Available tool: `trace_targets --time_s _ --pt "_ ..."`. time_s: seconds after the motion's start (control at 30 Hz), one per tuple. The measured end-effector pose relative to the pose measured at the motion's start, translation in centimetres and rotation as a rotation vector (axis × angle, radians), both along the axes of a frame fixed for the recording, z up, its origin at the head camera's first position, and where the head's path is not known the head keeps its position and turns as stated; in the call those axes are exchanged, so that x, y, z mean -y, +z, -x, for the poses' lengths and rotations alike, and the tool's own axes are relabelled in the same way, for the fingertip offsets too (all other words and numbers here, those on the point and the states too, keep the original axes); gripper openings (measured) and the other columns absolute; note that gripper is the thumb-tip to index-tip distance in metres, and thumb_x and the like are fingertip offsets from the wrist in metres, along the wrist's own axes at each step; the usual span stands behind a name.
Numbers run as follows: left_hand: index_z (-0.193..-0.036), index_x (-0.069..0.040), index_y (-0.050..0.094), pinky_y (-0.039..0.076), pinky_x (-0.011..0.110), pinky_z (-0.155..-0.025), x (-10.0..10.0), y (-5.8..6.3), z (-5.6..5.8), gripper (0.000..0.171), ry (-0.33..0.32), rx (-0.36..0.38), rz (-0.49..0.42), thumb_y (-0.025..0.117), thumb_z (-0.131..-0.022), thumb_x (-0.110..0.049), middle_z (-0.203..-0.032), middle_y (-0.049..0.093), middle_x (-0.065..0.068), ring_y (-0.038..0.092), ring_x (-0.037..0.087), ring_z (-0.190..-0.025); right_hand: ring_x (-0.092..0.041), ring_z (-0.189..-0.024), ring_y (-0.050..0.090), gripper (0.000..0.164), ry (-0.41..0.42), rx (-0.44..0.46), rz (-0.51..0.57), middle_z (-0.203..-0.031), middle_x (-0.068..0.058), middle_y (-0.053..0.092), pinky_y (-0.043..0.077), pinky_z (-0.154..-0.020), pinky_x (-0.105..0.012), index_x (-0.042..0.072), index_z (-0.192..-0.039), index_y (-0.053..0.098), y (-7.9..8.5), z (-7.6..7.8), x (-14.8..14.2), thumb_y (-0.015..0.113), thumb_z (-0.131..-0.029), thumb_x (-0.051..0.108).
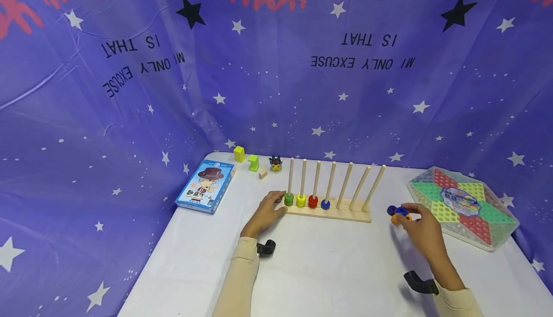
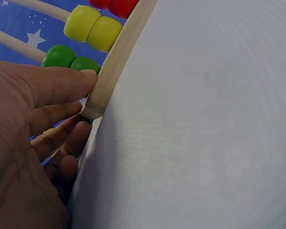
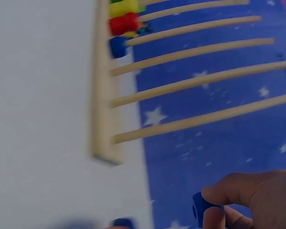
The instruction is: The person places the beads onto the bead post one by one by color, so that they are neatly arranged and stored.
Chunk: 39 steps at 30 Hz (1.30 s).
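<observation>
A wooden peg stand (image 1: 328,215) carries a row of upright pegs. Green beads (image 1: 289,200), yellow beads (image 1: 301,201), red beads (image 1: 313,202) and one blue bead (image 1: 325,205) are threaded on the pegs from the left; the pegs to the right are bare. My left hand (image 1: 264,215) grips the stand's left end, its thumb along the base in the left wrist view. Between thumb and fingers my right hand (image 1: 425,233) pinches a blue bead (image 3: 198,210), right of the stand. Close under it show a dark blue bead (image 1: 391,210) and orange beads (image 1: 395,219).
A blue game box (image 1: 206,186) lies at the back left. Yellow-green blocks (image 1: 253,163), a small wooden piece (image 1: 263,174) and a small figure (image 1: 275,164) stand behind the peg stand. A star-patterned board case (image 1: 462,206) lies on the right. Patterned purple cloth (image 1: 276,91) walls the table's back.
</observation>
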<state>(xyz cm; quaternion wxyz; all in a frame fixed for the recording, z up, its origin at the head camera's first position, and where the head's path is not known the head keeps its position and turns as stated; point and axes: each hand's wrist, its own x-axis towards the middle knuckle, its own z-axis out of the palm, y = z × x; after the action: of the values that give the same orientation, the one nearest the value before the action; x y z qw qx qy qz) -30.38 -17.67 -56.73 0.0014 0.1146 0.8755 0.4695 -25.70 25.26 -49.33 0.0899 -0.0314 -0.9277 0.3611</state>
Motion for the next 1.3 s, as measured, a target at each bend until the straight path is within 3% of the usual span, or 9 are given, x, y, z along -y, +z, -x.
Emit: trace_targets --time_s 0.13,0.3,0.37,0.47,0.6,0.77,1.1,1.3 --pt "-0.14 -0.01 0.048 0.031 0.046 -0.104 0.1 0.0 0.1 0.052 0.002 -0.001 0.009 0.064 -0.09 -0.015 -0.136 0.047 0.007 0.049 0.021 -0.118 -0.016 -0.06 0.052 0.046 -0.022 -0.089 -0.014 -0.095 -0.015 0.06 0.04 -0.043 -0.03 0.008 -0.125 0.059 4.4 1.1 1.3 0.062 -0.091 0.039" --pt "-0.14 -0.012 0.047 0.03 0.045 -0.105 0.2 0.3 0.2 0.053 0.01 0.019 0.016 0.064 -0.091 -0.017 -0.137 0.047 0.005 0.048 0.021 -0.118 -0.013 -0.061 0.052 0.046 0.004 -0.227 0.046 -0.098 -0.008 0.054 0.039 -0.043 -0.028 0.012 -0.128 0.06 9.8 1.7 4.2 0.063 -0.09 0.039" --pt "-0.14 -0.012 0.047 0.031 0.045 -0.105 0.2 0.4 0.2 0.053 0.015 0.025 0.016 0.065 -0.091 -0.017 -0.137 0.047 0.005 0.048 0.02 -0.118 -0.011 -0.061 0.054 0.044 0.046 -0.27 0.08 -0.106 -0.004 0.052 0.039 -0.043 -0.027 0.014 -0.128 0.06 11.2 1.8 5.7 0.064 -0.09 0.037" --pt "-0.14 -0.012 0.047 0.031 0.044 -0.105 0.2 0.4 0.2 0.053 0.019 0.02 0.014 0.065 -0.091 -0.017 -0.136 0.047 0.005 0.048 0.02 -0.118 -0.01 -0.055 0.053 0.04 0.116 -0.317 0.117 -0.104 -0.001 0.052 0.036 -0.04 -0.026 0.017 -0.125 0.063 12.5 2.3 7.9 0.066 -0.09 0.035" --pt "-0.141 -0.012 0.047 0.031 0.043 -0.105 0.1 0.3 0.2 0.053 0.016 0.019 0.019 0.064 -0.091 -0.017 -0.136 0.047 0.004 0.048 0.019 -0.117 -0.012 -0.05 0.05 0.037 0.211 -0.323 0.139 -0.103 -0.003 0.059 0.034 -0.038 -0.026 0.017 -0.122 0.065 12.8 2.9 11.0 0.068 -0.088 0.033" --pt "-0.14 -0.01 0.047 0.031 0.046 -0.104 -0.1 0.2 0.0 0.052 0.006 0.009 0.015 0.064 -0.091 -0.016 -0.137 0.047 0.006 0.049 0.021 -0.118 -0.015 -0.05 0.048 0.037 0.282 -0.247 0.175 -0.112 -0.005 0.062 0.036 -0.039 -0.028 0.016 -0.121 0.065 12.2 3.6 14.0 0.07 -0.087 0.03" --pt "-0.139 -0.01 0.048 0.029 0.048 -0.104 -0.1 -0.1 0.0 0.052 -0.006 -0.014 0.019 0.064 -0.09 -0.016 -0.136 0.048 0.006 0.05 0.021 -0.117 -0.016 -0.052 0.048 0.036 0.305 -0.198 0.159 -0.115 -0.005 0.063 0.036 -0.039 -0.026 0.017 -0.123 0.064 11.8 4.1 15.8 0.07 -0.088 0.023" --pt "-0.14 -0.01 0.047 0.029 0.046 -0.104 0.0 0.0 0.1 0.052 -0.001 -0.012 0.023 0.065 -0.09 -0.016 -0.136 0.048 0.006 0.049 0.021 -0.117 -0.027 -0.06 0.062 0.039 0.308 -0.168 0.154 -0.121 -0.007 0.062 0.044 -0.046 -0.029 0.015 -0.126 0.061 11.7 4.1 15.7 0.068 -0.089 0.025"
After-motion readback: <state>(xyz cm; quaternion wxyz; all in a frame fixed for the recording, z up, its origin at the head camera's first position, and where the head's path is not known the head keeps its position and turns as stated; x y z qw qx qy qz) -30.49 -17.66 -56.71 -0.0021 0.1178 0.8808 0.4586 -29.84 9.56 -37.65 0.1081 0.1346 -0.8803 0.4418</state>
